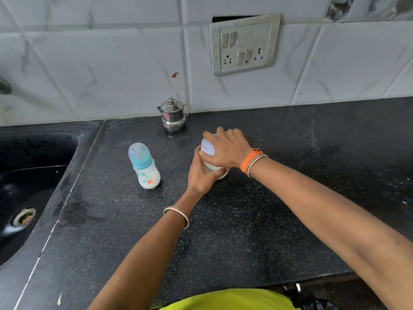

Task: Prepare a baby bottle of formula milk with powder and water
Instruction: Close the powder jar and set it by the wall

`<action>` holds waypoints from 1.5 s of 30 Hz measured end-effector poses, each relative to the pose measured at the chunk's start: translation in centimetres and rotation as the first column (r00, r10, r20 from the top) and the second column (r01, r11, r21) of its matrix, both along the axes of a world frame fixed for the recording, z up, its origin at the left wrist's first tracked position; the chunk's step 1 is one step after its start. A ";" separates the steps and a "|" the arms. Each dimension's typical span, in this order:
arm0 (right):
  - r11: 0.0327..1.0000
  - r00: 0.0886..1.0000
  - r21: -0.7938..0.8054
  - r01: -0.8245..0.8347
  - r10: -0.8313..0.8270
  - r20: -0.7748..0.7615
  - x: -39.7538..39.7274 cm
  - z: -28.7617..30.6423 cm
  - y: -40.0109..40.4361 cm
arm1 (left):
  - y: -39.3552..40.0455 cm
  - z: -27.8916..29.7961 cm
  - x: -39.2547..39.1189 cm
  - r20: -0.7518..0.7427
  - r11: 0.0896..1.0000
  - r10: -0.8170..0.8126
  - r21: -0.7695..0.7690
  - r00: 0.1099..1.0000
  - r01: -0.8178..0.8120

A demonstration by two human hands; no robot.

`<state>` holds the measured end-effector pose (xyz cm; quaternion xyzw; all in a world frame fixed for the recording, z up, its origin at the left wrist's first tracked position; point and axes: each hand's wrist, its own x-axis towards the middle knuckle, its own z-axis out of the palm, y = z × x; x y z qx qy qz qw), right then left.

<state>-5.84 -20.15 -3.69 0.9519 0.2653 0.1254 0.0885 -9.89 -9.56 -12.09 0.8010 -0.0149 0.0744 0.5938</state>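
A baby bottle [145,167] stands upright on the black counter [234,220], filled with white milk, with a teal collar and a clear cap on. To its right stands a white powder container [208,148] with a pale lid. My left hand [201,175] wraps around the container's lower body. My right hand [228,148] lies over its lid from above, fingers curled around the rim. Most of the container is hidden under both hands.
A small steel pot [173,115] with a lid stands at the back against the tiled wall. A black sink [26,186] lies to the left. A switch and socket plate [244,44] is on the wall.
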 end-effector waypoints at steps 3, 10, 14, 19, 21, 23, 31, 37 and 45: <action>0.999 0.998 0.017 0.046 -0.046 0.036 -0.1 -0.2 0.4 | -0.2 -0.3 -0.1 0.003 0.996 0.084 0.034 0.996 -0.084; 0.986 0.987 0.087 0.144 -0.148 0.054 -0.8 -0.3 1.5 | -0.2 -0.8 0.3 -0.007 0.983 0.169 0.079 0.986 -0.168; 0.943 0.956 0.170 0.285 -0.293 0.025 -1.0 -1.1 2.8 | -0.5 -0.7 -0.3 0.021 0.975 0.208 0.070 0.978 -0.209; 0.832 0.869 0.262 0.489 -0.491 -0.062 -1.1 -1.4 4.2 | -1.5 0.0 -1.2 0.054 0.955 0.258 0.134 0.965 -0.263; 0.810 0.855 0.283 0.514 -0.511 -0.090 -1.2 -1.2 4.3 | -1.7 0.1 -1.5 0.053 0.950 0.273 0.145 0.961 -0.278; 0.756 0.832 0.352 0.552 -0.529 -0.169 -1.4 -1.2 4.4 | -1.9 0.2 -1.8 0.073 0.940 0.291 0.165 0.954 -0.299; 0.455 0.814 0.685 0.569 -0.194 -0.547 -3.1 -0.5 0.4 | -0.1 -0.2 -1.9 0.004 0.985 0.165 0.047 0.986 -0.165; 0.172 0.798 0.788 0.591 0.017 -0.602 -6.0 -6.3 -2.7 | 2.1 0.3 -0.9 -0.111 0.989 -0.136 -0.075 0.984 0.128; 0.467 0.918 0.802 0.371 -0.052 -0.394 -5.8 -5.9 -0.2 | 6.0 1.1 -0.6 -0.352 0.940 -0.323 -0.228 0.879 0.254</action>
